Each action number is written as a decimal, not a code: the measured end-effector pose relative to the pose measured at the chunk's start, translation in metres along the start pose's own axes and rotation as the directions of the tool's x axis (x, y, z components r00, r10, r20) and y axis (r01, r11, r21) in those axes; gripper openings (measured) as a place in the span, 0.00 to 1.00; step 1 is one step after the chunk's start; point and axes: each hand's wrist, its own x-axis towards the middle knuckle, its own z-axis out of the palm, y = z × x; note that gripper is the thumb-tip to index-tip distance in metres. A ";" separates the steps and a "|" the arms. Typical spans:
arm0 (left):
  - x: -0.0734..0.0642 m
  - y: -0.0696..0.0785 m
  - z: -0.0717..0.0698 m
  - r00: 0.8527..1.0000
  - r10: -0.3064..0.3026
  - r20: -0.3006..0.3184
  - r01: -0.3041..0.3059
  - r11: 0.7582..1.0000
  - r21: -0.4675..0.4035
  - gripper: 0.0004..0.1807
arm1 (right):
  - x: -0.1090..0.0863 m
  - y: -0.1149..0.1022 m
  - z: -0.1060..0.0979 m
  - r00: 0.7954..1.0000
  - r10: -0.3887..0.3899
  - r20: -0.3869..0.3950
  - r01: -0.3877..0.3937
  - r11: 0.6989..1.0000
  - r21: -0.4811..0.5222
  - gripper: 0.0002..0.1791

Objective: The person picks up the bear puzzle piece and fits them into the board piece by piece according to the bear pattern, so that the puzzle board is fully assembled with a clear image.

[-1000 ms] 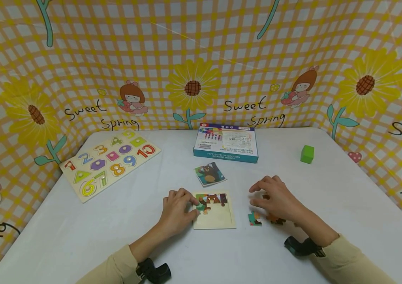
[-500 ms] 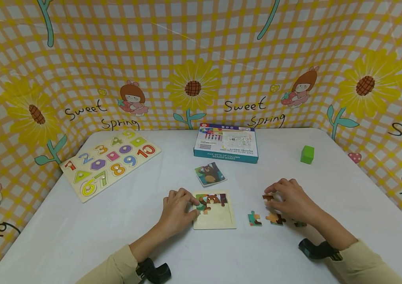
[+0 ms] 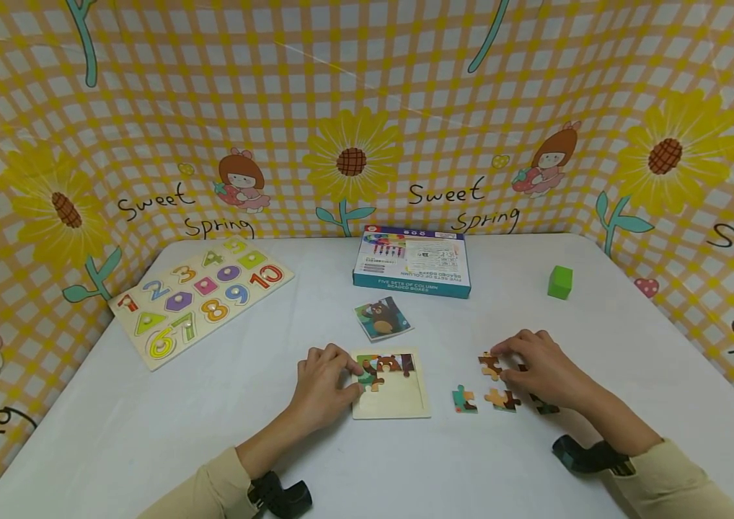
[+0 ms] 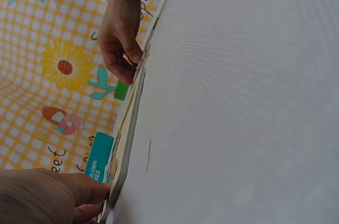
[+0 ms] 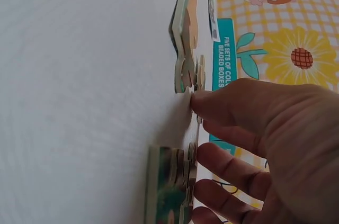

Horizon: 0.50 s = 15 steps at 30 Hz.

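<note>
My left hand (image 3: pixel 324 386) holds the left edge of a square wooden puzzle board (image 3: pixel 399 400), thumb and forefinger at its rim. Bear-picture pieces fill the board's top and part of its left side; the lower right shows bare wood. My right hand (image 3: pixel 545 367) hovers low over loose jigsaw pieces, fingers bent and thumb tip apart from the forefinger. Its fingertips are beside a brown puzzle piece (image 3: pixel 489 364), with no clear grip on it. A teal-and-orange piece (image 3: pixel 464 398) and an orange-brown piece (image 3: pixel 502 399) lie nearer me. Further pieces under the right hand are partly hidden.
Behind the board lies a bear picture card (image 3: pixel 383 318), and beyond it a flat teal box (image 3: pixel 412 263). A wooden number puzzle (image 3: pixel 201 295) lies at the left. Toward the back right stands a green block (image 3: pixel 560 282). A checked cloth (image 3: pixel 289 94) hangs behind the table.
My right hand has moved right from near the board to the loose pieces, then slightly further right, uncovering the brown piece. My left hand has stayed at the board's edge.
</note>
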 end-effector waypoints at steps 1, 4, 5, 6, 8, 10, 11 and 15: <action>0.000 0.000 0.000 1.000 -0.001 0.000 0.001 1.000 -0.002 0.05 | 0.000 0.000 0.000 1.000 0.000 -0.002 0.000 1.000 -0.002 0.16; 0.000 0.000 0.000 1.000 -0.006 0.000 0.006 1.000 -0.007 0.05 | 0.000 0.000 0.000 1.000 0.001 -0.003 -0.001 1.000 -0.001 0.16; 0.000 0.000 0.000 1.000 -0.006 0.000 0.006 1.000 -0.006 0.05 | 0.000 0.000 0.000 1.000 0.003 -0.004 -0.003 1.000 -0.003 0.16; 0.000 0.000 0.000 1.000 -0.006 0.000 0.006 1.000 -0.005 0.05 | 0.000 0.000 0.000 1.000 0.004 -0.004 -0.004 1.000 -0.003 0.16; 0.000 0.000 0.000 1.000 -0.006 0.000 0.006 1.000 -0.001 0.05 | 0.000 0.001 0.001 1.000 0.008 -0.005 -0.008 1.000 -0.002 0.16; 0.001 0.000 0.001 1.000 -0.007 0.000 0.007 1.000 0.001 0.05 | 0.000 0.002 0.001 1.000 0.007 -0.005 -0.007 1.000 0.002 0.16; 0.001 0.000 0.001 1.000 -0.007 0.000 0.007 1.000 0.002 0.05 | 0.000 0.003 0.001 1.000 0.008 -0.006 -0.008 1.000 0.004 0.16; 0.001 0.000 0.001 1.000 -0.008 0.001 0.008 1.000 -0.001 0.05 | 0.000 0.004 0.002 1.000 0.007 -0.007 -0.007 1.000 0.017 0.15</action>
